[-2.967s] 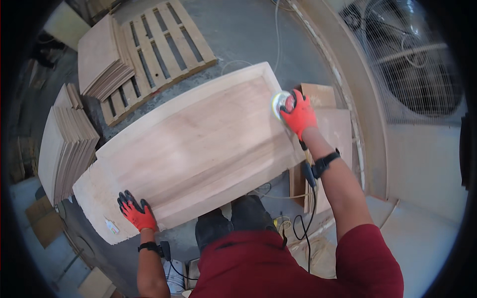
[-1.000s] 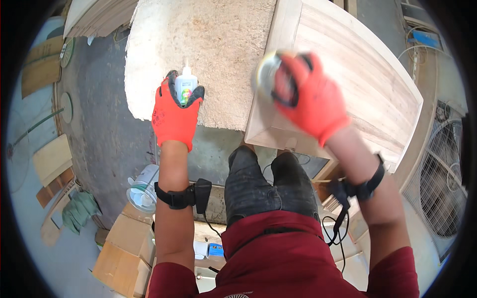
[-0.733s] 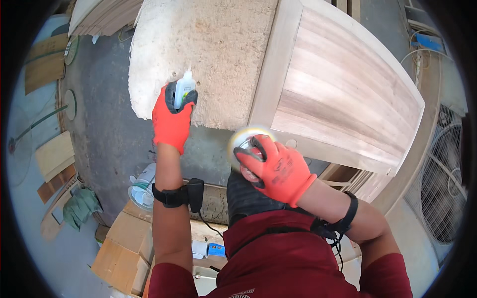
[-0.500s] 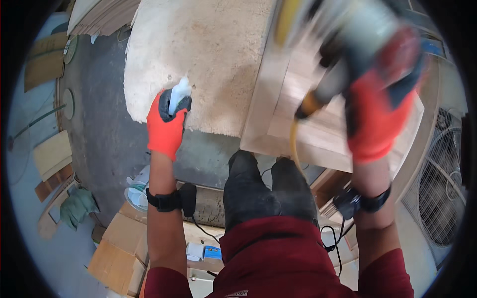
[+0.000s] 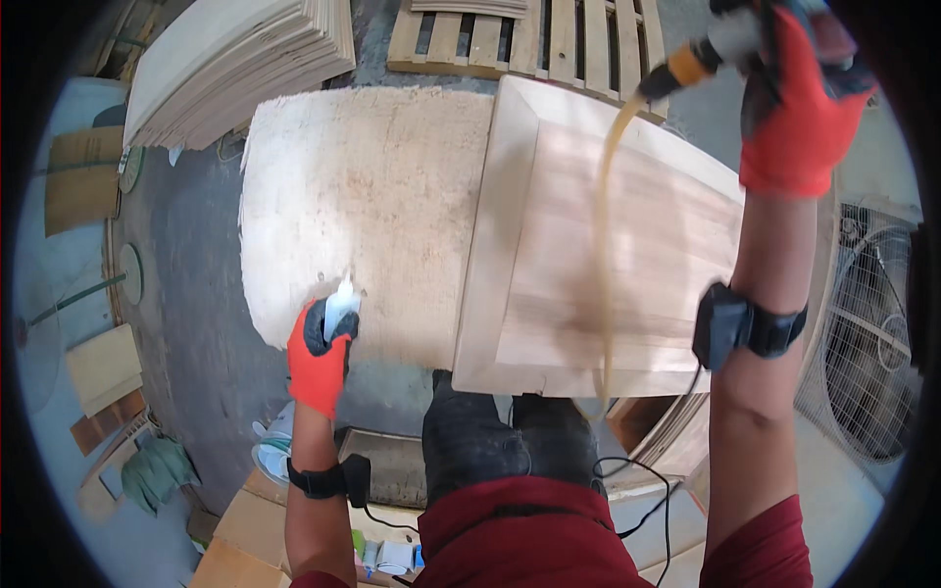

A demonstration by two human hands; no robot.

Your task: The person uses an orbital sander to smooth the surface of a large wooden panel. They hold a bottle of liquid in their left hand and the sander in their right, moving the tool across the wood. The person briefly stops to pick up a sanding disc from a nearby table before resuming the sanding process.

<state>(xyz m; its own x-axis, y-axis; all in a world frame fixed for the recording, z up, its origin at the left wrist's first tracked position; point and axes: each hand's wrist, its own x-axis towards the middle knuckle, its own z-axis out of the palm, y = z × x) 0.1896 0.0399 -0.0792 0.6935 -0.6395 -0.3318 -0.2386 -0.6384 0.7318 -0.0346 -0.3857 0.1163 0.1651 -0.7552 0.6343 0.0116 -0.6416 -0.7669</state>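
Observation:
My left hand [image 5: 319, 367], in a red glove with dark palm coating, is closed around a small whitish squeeze bottle [image 5: 340, 306] with a pointed nozzle. It is over the near left part of a rough-edged pale wood sheet [image 5: 392, 186]. My right hand [image 5: 802, 132], gloved alike, is raised at the far right. Its fingers grip an air tool [image 5: 735, 37], partly cut off by the picture's rim, so its exact kind is unclear. A yellowish hose [image 5: 604, 245] hangs from its orange coupling, across a framed wooden panel [image 5: 618, 265] lying right of the sheet.
Stacked thin boards [image 5: 245, 78] stand at the far left, near a slatted wooden pallet [image 5: 569, 44]. A large caged fan [image 5: 863, 333] is at the right. Cardboard boxes [image 5: 240, 529] and a green cloth [image 5: 155, 473] are at the near left. Cables run from both wrist straps.
My right hand has carried the air tool farther away and to the right, drawing the hose over the panel. My left hand keeps its bottle over the sheet. The view has shifted, showing the pallet.

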